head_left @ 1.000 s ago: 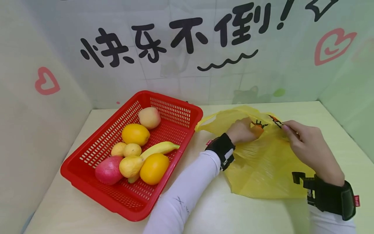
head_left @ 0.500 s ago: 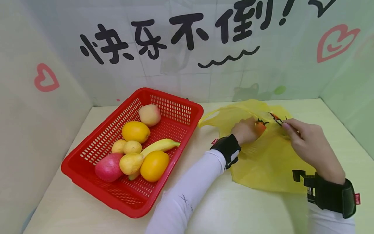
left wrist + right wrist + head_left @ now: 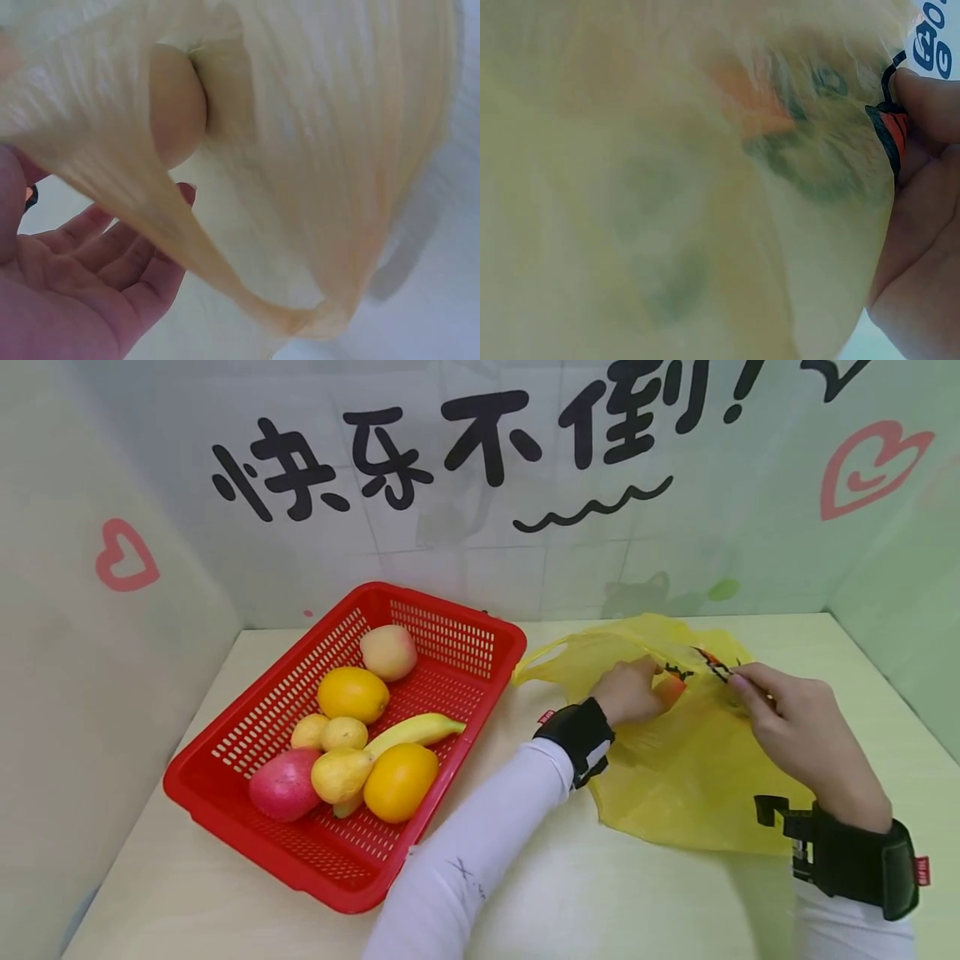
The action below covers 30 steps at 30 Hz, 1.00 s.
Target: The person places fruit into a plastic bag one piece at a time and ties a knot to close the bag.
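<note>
A yellow plastic bag [image 3: 675, 760] stands slumped on the table, its mouth held between the two hands. My left hand [image 3: 630, 692] is at the mouth's left side, gripping the bag's film; in the left wrist view its fingers [image 3: 112, 247] pass behind a strip of the bag. Inside the bag lies a round, pale-peach object [image 3: 176, 109], its kind hidden by the film. On the right, my right hand [image 3: 798, 727] pinches the bag's edge by a black-and-orange print [image 3: 891, 135]. Its other fingers are partly hidden.
Left of the bag stands a red perforated basket [image 3: 247, 852] with a peach [image 3: 388, 652], a banana [image 3: 420, 729], a pink fruit [image 3: 283, 787], two orange-yellow fruits and several small yellow ones. The wall behind carries black lettering. A side wall bounds the right.
Over the last second my left hand has shifted slightly right with the bag's mouth, and the bag's top left part has changed shape. The right hand has stayed nearly still, pinching the edge.
</note>
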{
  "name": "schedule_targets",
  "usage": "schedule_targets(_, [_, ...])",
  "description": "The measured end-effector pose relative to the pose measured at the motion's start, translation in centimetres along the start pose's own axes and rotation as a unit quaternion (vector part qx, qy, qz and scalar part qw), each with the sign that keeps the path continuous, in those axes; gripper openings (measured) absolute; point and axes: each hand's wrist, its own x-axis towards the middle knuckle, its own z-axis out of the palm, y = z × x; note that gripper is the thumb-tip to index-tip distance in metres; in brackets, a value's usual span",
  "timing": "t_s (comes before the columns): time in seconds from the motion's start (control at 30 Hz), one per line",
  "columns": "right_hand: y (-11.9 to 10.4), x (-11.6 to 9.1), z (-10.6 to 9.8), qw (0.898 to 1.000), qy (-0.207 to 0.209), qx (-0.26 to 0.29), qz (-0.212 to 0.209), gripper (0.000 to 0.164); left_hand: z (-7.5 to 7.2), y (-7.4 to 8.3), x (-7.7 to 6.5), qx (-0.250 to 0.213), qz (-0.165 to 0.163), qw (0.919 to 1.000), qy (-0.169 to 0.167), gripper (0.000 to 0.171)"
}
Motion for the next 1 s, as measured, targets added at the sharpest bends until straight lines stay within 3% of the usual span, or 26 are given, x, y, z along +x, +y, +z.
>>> schedule_targets(0.27, [0.1, 0.1, 0.0, 1.000, 0.001, -0.003, -0.006, 0.022, -1.7, 0.0, -1.1, 0.032, 0.000, 0.9985, -0.045, 0.054])
schedule_targets(0.43, [0.1, 0.0, 0.0, 1.000, 0.001, -0.008, -0.012, 0.021, -2.9, 0.0, -1.6, 0.046, 0.016, 0.9959, -0.076, 0.038])
schedule_targets(0.57, [0.2, 0.0, 0.1, 1.000, 0.000, -0.007, -0.009, 0.021, -3.8, 0.4, -2.0, 0.051, 0.002, 0.9950, -0.086, 0.020])
schedule_targets(0.7, [0.3, 0.1, 0.0, 1.000, -0.004, -0.007, -0.004, 0.021, -4.8, 1.0, -2.5, 0.071, -0.001, 0.9932, -0.093, 0.023])
schedule_targets(0.8, [0.2, 0.1, 0.0, 1.000, -0.005, -0.006, -0.003, 0.021, -5.9, 1.1, -3.1, 0.071, 0.015, 0.9926, -0.097, 0.027])
schedule_targets(0.93, [0.2, 0.1, 0.1, 1.000, -0.003, -0.006, -0.007, 0.021, -7.4, 0.5, -3.9, 0.067, 0.046, 0.9925, -0.092, 0.013])
schedule_targets(1.0, [0.2, 0.0, 0.1, 1.000, -0.001, -0.007, -0.009, 0.021, -8.1, -0.1, -4.2, 0.070, 0.067, 0.9915, -0.087, 0.014])
